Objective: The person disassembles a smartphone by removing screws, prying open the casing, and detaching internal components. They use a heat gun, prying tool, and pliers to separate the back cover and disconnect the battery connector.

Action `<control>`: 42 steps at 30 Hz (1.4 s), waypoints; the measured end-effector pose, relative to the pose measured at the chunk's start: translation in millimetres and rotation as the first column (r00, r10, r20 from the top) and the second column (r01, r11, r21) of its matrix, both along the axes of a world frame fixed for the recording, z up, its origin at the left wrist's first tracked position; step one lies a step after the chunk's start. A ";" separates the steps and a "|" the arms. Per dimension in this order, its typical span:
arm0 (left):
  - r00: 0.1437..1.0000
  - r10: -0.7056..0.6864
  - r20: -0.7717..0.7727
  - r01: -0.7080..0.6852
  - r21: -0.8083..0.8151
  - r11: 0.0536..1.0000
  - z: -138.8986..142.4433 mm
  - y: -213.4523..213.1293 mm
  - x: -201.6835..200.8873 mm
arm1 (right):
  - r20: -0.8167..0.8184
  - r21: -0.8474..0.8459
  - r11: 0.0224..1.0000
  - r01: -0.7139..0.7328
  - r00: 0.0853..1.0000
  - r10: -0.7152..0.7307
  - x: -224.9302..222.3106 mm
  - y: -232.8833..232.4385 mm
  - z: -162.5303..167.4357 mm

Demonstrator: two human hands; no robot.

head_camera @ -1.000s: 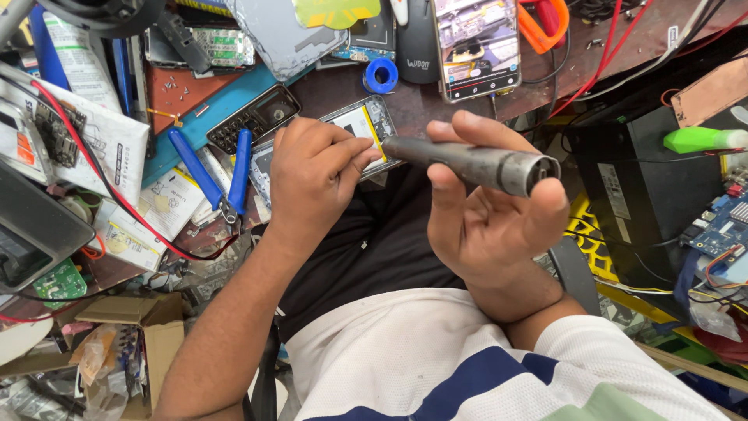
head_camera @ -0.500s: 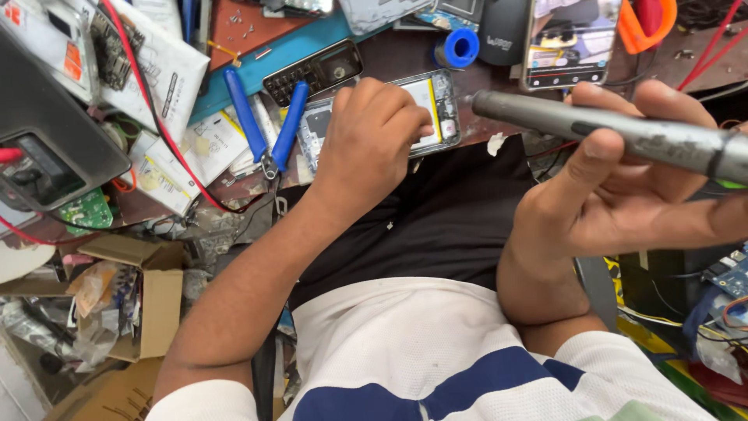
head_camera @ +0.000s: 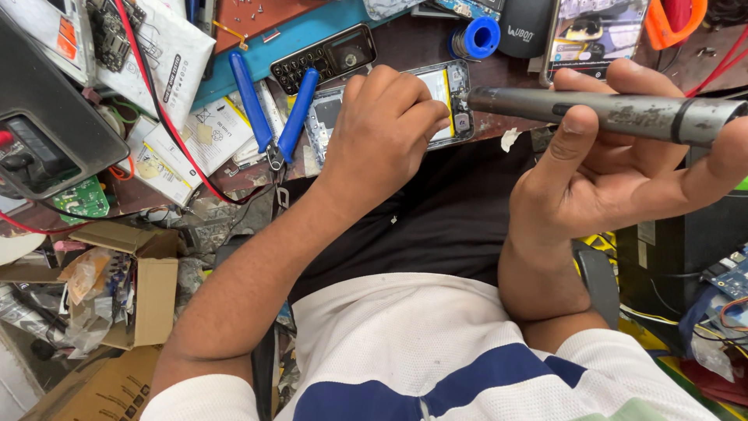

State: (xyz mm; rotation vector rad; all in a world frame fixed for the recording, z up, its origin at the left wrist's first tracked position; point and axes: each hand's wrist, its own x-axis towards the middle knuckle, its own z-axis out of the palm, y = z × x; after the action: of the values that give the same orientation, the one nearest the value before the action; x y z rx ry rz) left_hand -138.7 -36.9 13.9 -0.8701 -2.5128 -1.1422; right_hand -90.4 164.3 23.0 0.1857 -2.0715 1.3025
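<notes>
Since a second ago, right hand (head_camera: 623,171) raised with grey electric screwdriver (head_camera: 608,113) turned level, tip now beside opened phone (head_camera: 444,97); left hand (head_camera: 382,132) resettled on it.

cluttered brown workbench (head_camera: 405,47); cardboard boxes (head_camera: 148,288) below

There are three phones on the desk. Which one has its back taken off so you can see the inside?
The opened phone under the left hand: its insides show. The keypad phone and the lit-up smartphone are closed.
</notes>
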 end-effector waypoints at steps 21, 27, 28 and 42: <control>1.000 0.010 -0.006 -0.010 -0.016 1.000 -0.6 0.9 0.5 | 0.027 0.070 0.990 -0.120 0.993 0.118 -4.8 -0.8 9.6; 1.000 0.003 -0.001 -0.003 -0.005 1.000 0.0 0.1 -0.5 | 0.004 0.058 0.988 -0.142 0.990 0.142 -5.0 -0.8 6.6; 1.000 0.003 -0.001 -0.003 -0.004 1.000 -0.2 -0.2 -0.6 | -0.008 0.053 0.988 -0.145 0.989 0.146 -5.2 0.1 5.4; 0.999 0.013 -0.030 -0.014 -0.028 1.000 -0.4 -1.6 -0.7 | 0.009 0.025 0.994 -0.102 0.995 0.102 -0.1 -1.7 5.6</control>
State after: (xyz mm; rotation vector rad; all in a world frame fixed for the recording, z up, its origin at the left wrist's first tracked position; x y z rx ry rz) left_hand -139.4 -38.5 13.5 -0.8691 -2.5127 -1.0849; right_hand -90.5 162.6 28.6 0.3017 -2.1104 1.3393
